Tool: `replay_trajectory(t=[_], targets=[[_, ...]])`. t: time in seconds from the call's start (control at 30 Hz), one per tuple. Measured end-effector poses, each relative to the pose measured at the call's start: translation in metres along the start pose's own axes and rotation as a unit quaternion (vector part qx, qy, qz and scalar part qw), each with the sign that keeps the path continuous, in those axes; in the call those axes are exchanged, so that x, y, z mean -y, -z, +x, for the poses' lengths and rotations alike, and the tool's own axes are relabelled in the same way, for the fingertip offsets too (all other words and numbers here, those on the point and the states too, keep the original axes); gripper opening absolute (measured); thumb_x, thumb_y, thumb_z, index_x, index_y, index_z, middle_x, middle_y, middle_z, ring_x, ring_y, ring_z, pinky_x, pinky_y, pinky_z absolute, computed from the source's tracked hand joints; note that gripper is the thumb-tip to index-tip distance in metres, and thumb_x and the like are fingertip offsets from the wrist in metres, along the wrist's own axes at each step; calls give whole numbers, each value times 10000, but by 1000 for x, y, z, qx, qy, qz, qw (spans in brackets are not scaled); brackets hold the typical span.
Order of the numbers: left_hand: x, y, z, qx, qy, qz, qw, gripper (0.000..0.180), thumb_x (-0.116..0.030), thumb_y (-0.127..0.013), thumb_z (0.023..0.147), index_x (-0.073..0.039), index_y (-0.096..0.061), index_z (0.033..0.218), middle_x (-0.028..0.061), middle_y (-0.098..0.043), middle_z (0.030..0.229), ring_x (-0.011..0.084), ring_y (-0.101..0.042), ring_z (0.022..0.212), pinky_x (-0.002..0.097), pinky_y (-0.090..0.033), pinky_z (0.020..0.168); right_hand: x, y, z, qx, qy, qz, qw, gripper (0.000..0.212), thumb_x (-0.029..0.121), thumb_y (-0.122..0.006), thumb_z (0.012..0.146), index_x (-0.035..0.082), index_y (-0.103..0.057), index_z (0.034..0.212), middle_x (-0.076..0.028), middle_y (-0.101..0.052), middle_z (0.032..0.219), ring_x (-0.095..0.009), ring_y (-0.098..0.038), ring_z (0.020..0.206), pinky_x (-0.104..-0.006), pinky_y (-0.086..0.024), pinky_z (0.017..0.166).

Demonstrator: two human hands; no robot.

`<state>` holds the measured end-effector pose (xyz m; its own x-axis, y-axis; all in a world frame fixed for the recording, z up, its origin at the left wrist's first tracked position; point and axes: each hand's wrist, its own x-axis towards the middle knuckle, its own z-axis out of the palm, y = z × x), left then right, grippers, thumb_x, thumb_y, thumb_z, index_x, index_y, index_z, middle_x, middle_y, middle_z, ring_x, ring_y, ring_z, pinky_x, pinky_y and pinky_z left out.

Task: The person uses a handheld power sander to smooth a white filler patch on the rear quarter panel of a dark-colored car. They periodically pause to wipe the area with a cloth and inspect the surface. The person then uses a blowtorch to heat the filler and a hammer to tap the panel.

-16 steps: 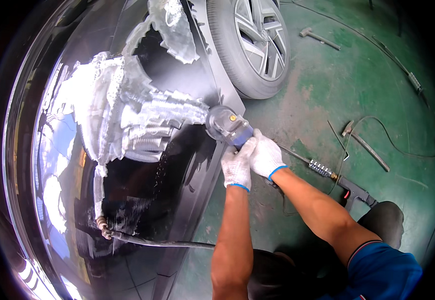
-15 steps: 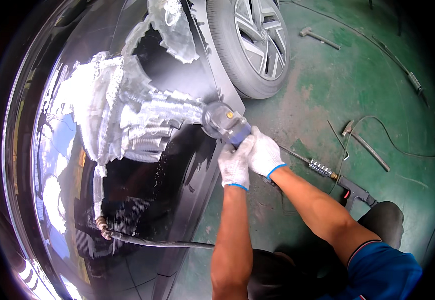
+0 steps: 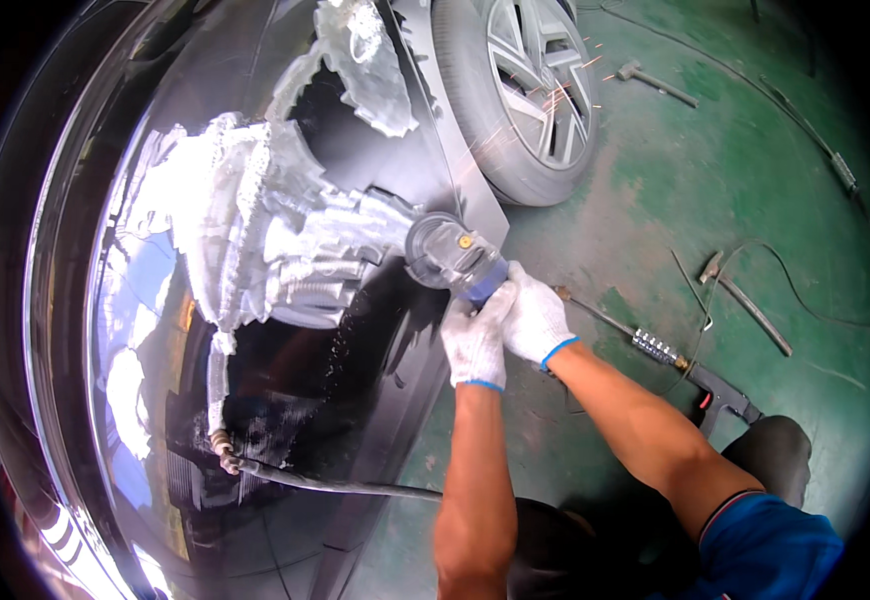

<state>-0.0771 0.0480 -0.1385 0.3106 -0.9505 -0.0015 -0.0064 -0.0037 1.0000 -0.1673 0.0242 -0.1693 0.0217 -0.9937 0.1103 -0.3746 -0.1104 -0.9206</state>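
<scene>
Both hands wear white knit gloves with blue cuffs and are closed round one angle grinder [image 3: 453,252]. My left hand [image 3: 476,345] grips its blue body from the near side, and my right hand [image 3: 538,315] wraps it from the right. The grinder's head rests against a black car panel [image 3: 295,390], at the edge of a patch ground to bare silver metal [image 3: 305,245]. Its disc is mostly hidden under the head. Orange sparks [image 3: 555,97] fly off toward the wheel. A cable with a metal clamp [image 3: 225,455] is attached at the panel's lower left.
A car wheel [image 3: 515,100] stands beyond the panel. On the green floor [image 3: 645,220] lie a hammer [image 3: 658,84], another hammer [image 3: 747,305], a bent rod [image 3: 692,290], a pistol-grip puller tool [image 3: 720,390] and a second long rod with a spring [image 3: 843,170]. A thin cable loops at the right.
Sparks now stream from the grinder over the wheel, where none showed before. The whole view has shifted slightly, and the grinder stays at the same edge of the bare patch.
</scene>
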Motion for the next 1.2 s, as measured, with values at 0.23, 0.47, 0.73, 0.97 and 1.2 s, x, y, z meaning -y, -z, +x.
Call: replay_trajectory(t=[0.23, 0.47, 0.73, 0.97, 1.2], targets=[[-91, -6, -6, 25, -73, -69, 995, 410, -54, -807, 900, 45, -662, 1270, 104, -728, 1173, 159, -687, 1012, 307, -545, 931, 68, 19, 19, -87, 143, 89, 982, 284, 245, -626, 915, 70, -544, 1123, -223, -712, 872, -453, -705, 899, -539, -547, 785], [0, 6, -5, 2, 30, 43, 999, 454, -173, -857, 861, 47, -686, 1218, 100, -728, 1090, 147, -669, 942, 298, -537, 871, -4, -6, -6, -7, -20, 2, 1000, 352, 318, -672, 902, 60, -548, 1108, -256, -710, 861, -481, -701, 888, -576, -542, 769], [-38, 9, -11, 12, -77, -43, 996, 364, -105, -802, 917, 44, -674, 1224, 111, -732, 1148, 160, -695, 988, 302, -549, 914, 29, -3, 2, -72, 103, 43, 991, 282, 258, -626, 923, 72, -542, 1118, -264, -700, 858, -492, -686, 883, -587, -526, 758], [-2, 14, -18, 23, 1, -4, 1000, 410, -98, -804, 901, 31, -660, 1262, 88, -723, 1153, 142, -663, 1010, 308, -521, 946, 6, -7, -16, -30, 49, 17, 998, 333, 280, -665, 904, 64, -568, 1138, -253, -715, 860, -470, -708, 881, -564, -548, 765], [-44, 22, -34, -5, -77, -83, 994, 427, -79, -809, 902, 42, -646, 1278, 103, -716, 1165, 145, -669, 1019, 306, -535, 937, 50, 0, -18, -20, 109, 22, 994, 290, 245, -648, 905, 62, -548, 1106, -217, -725, 914, -444, -712, 901, -528, -552, 779]])
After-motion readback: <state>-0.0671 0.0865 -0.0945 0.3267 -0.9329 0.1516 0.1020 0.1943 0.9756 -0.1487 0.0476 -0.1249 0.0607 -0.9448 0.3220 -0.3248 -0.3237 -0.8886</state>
